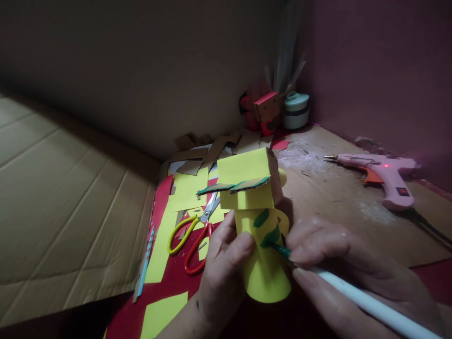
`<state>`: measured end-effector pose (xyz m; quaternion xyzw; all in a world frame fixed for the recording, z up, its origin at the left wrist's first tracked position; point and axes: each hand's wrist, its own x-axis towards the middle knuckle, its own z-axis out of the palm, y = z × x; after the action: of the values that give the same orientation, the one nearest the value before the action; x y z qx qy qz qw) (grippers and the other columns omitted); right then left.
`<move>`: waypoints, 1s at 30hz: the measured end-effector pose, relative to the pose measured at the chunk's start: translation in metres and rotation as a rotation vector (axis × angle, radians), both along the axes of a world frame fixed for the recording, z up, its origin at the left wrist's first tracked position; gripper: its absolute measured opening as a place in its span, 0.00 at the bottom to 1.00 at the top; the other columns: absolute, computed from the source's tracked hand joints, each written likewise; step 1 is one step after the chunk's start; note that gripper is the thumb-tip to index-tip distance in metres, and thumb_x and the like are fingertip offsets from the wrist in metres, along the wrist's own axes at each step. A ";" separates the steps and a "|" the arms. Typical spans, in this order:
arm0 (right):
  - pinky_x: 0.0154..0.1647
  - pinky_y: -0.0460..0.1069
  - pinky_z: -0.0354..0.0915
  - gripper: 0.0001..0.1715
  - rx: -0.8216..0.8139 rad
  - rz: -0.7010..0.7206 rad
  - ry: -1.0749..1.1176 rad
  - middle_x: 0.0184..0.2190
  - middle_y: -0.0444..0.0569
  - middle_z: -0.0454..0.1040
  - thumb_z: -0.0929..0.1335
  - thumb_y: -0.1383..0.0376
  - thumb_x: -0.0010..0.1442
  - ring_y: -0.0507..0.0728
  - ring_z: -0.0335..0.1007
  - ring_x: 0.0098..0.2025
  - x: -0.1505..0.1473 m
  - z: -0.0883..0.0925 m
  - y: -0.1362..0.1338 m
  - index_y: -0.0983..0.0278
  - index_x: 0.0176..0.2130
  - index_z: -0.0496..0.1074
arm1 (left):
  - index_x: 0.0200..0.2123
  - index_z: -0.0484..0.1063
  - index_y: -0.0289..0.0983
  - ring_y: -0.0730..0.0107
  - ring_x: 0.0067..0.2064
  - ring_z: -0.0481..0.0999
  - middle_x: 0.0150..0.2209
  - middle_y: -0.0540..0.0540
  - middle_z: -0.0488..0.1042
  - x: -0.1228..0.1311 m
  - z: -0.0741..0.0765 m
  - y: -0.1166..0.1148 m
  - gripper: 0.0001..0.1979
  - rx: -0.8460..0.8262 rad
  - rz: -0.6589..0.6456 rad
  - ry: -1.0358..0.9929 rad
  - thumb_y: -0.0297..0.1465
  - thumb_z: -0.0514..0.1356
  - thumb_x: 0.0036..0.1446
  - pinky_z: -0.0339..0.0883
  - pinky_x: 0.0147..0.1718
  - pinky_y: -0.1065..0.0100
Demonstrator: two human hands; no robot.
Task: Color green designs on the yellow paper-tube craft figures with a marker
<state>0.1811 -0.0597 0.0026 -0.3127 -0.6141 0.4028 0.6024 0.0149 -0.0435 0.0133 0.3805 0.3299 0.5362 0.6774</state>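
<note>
My left hand (222, 263) is wrapped round a yellow paper-covered model (259, 226), a tube with a box-shaped top edged in green. My right hand (339, 263) grips a white marker (356, 294) whose green tip touches a green leaf shape on the tube's front. A second green mark sits just above it. Both hands are low in the middle of the view, close to me.
Yellow-and-red scissors (192, 233) lie on red and yellow paper sheets (165, 282) left of the model. A pink glue gun (381, 174) rests on the wooden floor at right. Cardboard scraps, a small box figure (266, 110) and a teal-lidded jar (295, 109) stand in the corner. Flat cardboard (63, 207) lies left.
</note>
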 end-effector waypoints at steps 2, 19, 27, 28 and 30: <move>0.30 0.44 0.77 0.16 -0.009 0.008 -0.001 0.31 0.42 0.79 0.70 0.77 0.63 0.54 0.80 0.31 0.000 0.000 0.001 0.54 0.40 0.75 | 0.39 0.79 0.38 0.61 0.39 0.84 0.40 0.43 0.84 0.001 -0.003 0.000 0.09 0.010 0.006 -0.029 0.37 0.69 0.60 0.79 0.42 0.65; 0.31 0.46 0.78 0.14 -0.027 0.044 0.026 0.34 0.44 0.80 0.70 0.74 0.66 0.55 0.81 0.32 0.004 -0.001 0.002 0.53 0.42 0.75 | 0.44 0.82 0.39 0.58 0.42 0.86 0.44 0.42 0.87 0.000 -0.011 0.000 0.11 0.013 0.025 -0.088 0.37 0.69 0.60 0.80 0.41 0.66; 0.30 0.47 0.79 0.16 -0.024 0.033 0.049 0.33 0.45 0.81 0.72 0.76 0.62 0.56 0.79 0.30 0.007 -0.003 0.004 0.54 0.41 0.78 | 0.41 0.82 0.39 0.55 0.43 0.86 0.44 0.41 0.87 0.000 0.000 -0.001 0.13 -0.009 0.027 -0.010 0.39 0.71 0.57 0.80 0.43 0.63; 0.29 0.47 0.79 0.16 -0.035 0.023 0.052 0.33 0.45 0.81 0.71 0.76 0.63 0.56 0.79 0.29 0.008 -0.003 0.004 0.54 0.41 0.78 | 0.41 0.82 0.39 0.54 0.43 0.86 0.45 0.40 0.87 0.000 0.000 -0.001 0.13 -0.027 0.031 0.001 0.40 0.72 0.56 0.80 0.44 0.62; 0.29 0.48 0.78 0.14 -0.055 0.023 0.055 0.33 0.45 0.80 0.70 0.74 0.65 0.56 0.79 0.30 0.007 -0.004 0.003 0.53 0.41 0.78 | 0.39 0.82 0.39 0.55 0.43 0.86 0.44 0.41 0.87 0.000 0.001 0.000 0.13 -0.004 0.039 0.004 0.41 0.72 0.55 0.80 0.43 0.63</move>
<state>0.1884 -0.0570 -0.0018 -0.3107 -0.5897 0.4349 0.6055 0.0151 -0.0438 0.0142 0.3736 0.3396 0.5480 0.6669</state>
